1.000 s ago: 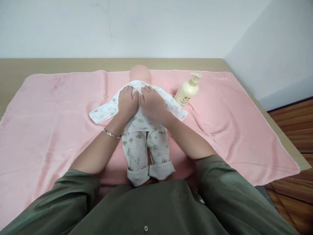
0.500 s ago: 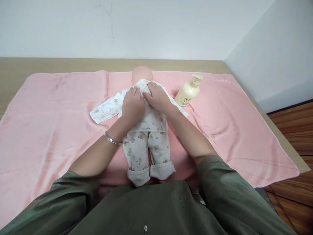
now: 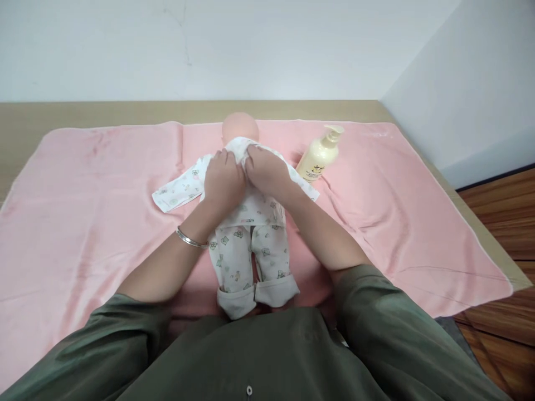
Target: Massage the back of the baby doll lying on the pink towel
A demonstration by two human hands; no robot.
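A baby doll (image 3: 240, 127) lies on a pink cloth, its bald head away from me and its feet toward me. It wears a white printed shirt (image 3: 261, 209) and matching trousers (image 3: 235, 259) with turned-up cuffs. My left hand (image 3: 225, 181), a silver bangle at its wrist, has its fingers curled into the upper shirt. Close beside it, my right hand (image 3: 267, 170) is closed on the fabric just below the neck. The fingertips of both hands are partly hidden, and so is the middle of the shirt. One sleeve spreads flat to the left.
A cream pump bottle (image 3: 321, 153) stands to the right of the doll, by the right sleeve's end. The pink cloth (image 3: 401, 223), creased in places, covers most of the wooden table (image 3: 292, 109). White walls rise behind and to the right.
The fingers of both hands have curled in from lying flatter and now gather the shirt at the upper middle. The doll and bottle keep their places on the cloth.
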